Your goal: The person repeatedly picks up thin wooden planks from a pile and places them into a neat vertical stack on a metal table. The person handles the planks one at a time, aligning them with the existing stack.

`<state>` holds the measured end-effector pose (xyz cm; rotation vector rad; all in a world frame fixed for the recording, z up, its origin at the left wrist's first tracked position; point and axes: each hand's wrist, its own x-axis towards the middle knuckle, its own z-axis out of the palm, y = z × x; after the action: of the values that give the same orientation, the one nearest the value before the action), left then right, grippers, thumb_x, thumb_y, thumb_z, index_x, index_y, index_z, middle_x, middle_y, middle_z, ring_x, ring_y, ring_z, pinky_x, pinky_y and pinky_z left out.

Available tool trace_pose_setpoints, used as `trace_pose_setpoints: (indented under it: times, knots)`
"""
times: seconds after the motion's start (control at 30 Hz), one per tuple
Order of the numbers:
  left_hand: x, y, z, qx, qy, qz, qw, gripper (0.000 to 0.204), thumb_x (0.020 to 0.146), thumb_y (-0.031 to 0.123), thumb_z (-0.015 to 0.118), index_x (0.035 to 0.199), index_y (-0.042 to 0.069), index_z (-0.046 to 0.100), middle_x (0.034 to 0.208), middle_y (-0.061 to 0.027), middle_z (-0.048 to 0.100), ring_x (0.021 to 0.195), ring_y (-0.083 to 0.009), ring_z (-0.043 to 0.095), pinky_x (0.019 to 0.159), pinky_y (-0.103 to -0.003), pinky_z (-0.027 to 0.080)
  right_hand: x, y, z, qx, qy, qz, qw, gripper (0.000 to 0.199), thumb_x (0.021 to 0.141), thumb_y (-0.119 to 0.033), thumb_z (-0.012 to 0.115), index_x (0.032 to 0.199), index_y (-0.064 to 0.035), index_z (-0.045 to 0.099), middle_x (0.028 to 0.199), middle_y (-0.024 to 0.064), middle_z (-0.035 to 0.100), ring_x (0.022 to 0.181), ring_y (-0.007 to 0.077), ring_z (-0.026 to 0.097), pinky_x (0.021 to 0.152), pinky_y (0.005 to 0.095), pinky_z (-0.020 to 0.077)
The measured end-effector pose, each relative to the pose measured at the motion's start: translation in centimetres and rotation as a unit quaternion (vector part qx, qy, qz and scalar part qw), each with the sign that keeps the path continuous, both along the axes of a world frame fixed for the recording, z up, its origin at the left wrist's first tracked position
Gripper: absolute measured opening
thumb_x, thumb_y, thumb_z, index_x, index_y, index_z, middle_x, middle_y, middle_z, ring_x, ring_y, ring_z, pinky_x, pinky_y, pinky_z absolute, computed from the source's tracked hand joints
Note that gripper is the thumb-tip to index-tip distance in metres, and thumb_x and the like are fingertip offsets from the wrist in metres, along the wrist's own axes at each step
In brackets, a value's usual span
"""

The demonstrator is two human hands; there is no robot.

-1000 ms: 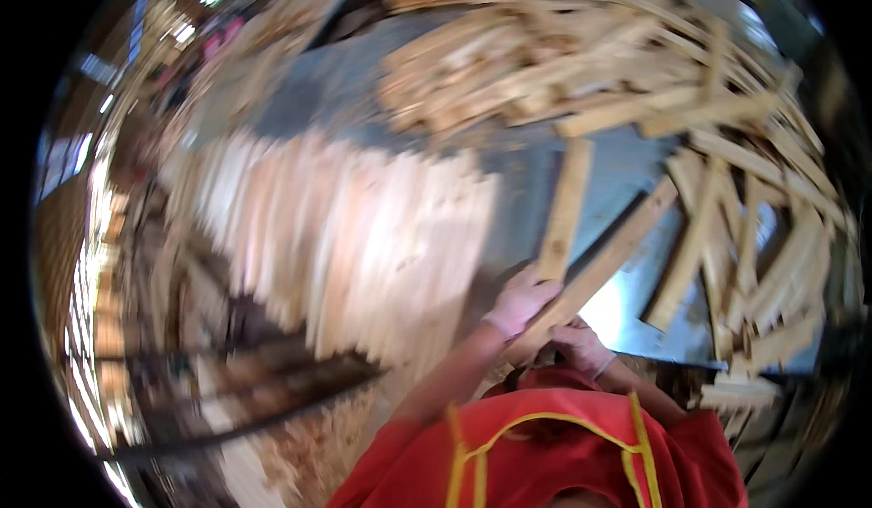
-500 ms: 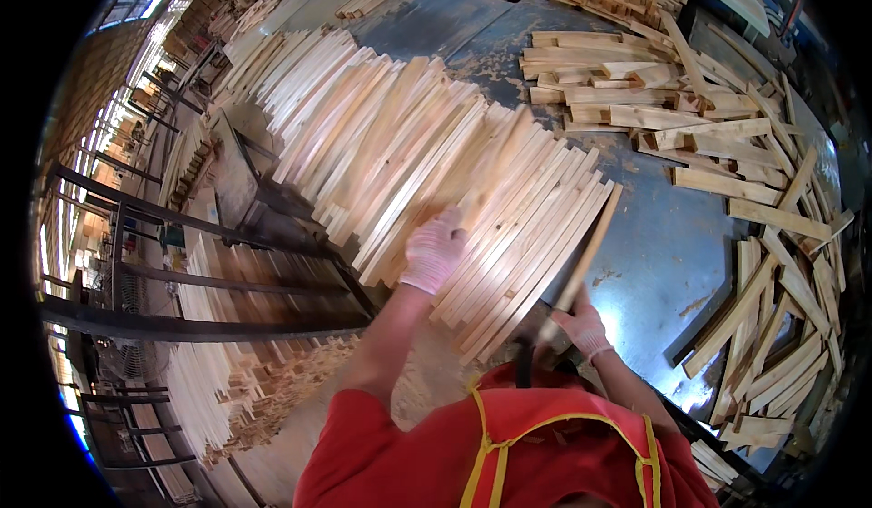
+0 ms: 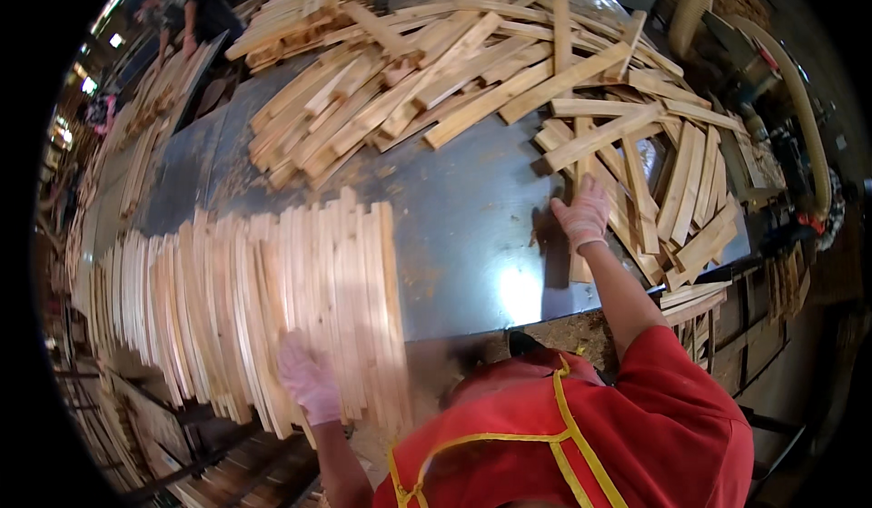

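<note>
At the lower left of the frame, the left hand (image 3: 311,383) lies flat and open on the near end of the ordered row of slats (image 3: 272,313). At centre right, the right hand (image 3: 581,216) closes on one slat (image 3: 579,201). Behind, across the top, a large loose pile (image 3: 472,72) is not yet sorted on the metal table (image 3: 463,226).

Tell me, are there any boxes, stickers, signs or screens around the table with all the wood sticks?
None that I can make out: no package, label, sign or screen shows.
The metal table holds only a loose heap of wooden slats and a neat row of slats.
The left hand rests on the row; the right hand touches a slat in the heap.
</note>
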<state>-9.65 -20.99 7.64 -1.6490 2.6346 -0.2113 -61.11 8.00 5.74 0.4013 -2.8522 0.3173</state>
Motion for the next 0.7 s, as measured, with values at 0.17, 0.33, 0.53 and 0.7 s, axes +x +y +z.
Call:
trace_pose_setpoints:
  times: [0.17,0.33,0.53,0.7]
  knots:
    - [-10.2,9.3,-5.5,0.032,0.047,-0.227,0.972,0.098,0.088,0.054,0.075,0.166,0.009,0.035,0.167,-0.0123,0.042,0.152,-0.0325,0.040,0.127,-0.047,0.028,-1.1,2.2,-1.2,-0.011,-0.162,-0.051,0.985,0.061,0.081,-0.023,0.081,0.131,-0.0081,0.051,0.121,0.0210,0.063,0.116,0.0428,0.061,0.102,0.0498,0.0502]
    - [-24.1,17.9,-1.8,0.272,0.066,-0.242,0.929,0.097,0.085,0.057,0.076,0.161,0.008,0.041,0.157,-0.0128,0.049,0.137,-0.0358,0.051,0.116,-0.050,0.038,7.0,0.8,2.2,0.055,-0.494,0.309,0.811,0.061,0.086,-0.033,0.070,0.141,-0.0119,0.055,0.127,0.0217,0.067,0.110,0.0413,0.068,0.096,0.0538,0.0538]
    - [-30.5,17.3,-2.3,0.204,-0.022,-0.268,0.941,0.087,0.086,0.049,0.076,0.155,0.006,0.046,0.141,-0.0111,0.056,0.122,-0.0298,0.056,0.103,-0.048,0.045,-9.3,-1.6,4.3,0.182,-0.016,0.386,0.904,0.055,0.085,-0.026,0.070,0.139,-0.0191,0.060,0.124,0.0088,0.070,0.125,0.0297,0.058,0.105,0.0416,0.0452]
    - [-32.1,15.0,-5.6,0.185,0.000,-0.267,0.946,0.087,0.084,0.048,0.077,0.157,0.012,0.045,0.132,-0.0092,0.061,0.117,-0.0282,0.060,0.099,-0.046,0.047,-15.2,-4.2,4.4,0.303,-0.087,0.435,0.843,0.062,0.088,-0.031,0.073,0.146,-0.0181,0.056,0.124,0.0091,0.070,0.123,0.0319,0.061,0.103,0.0438,0.0476]
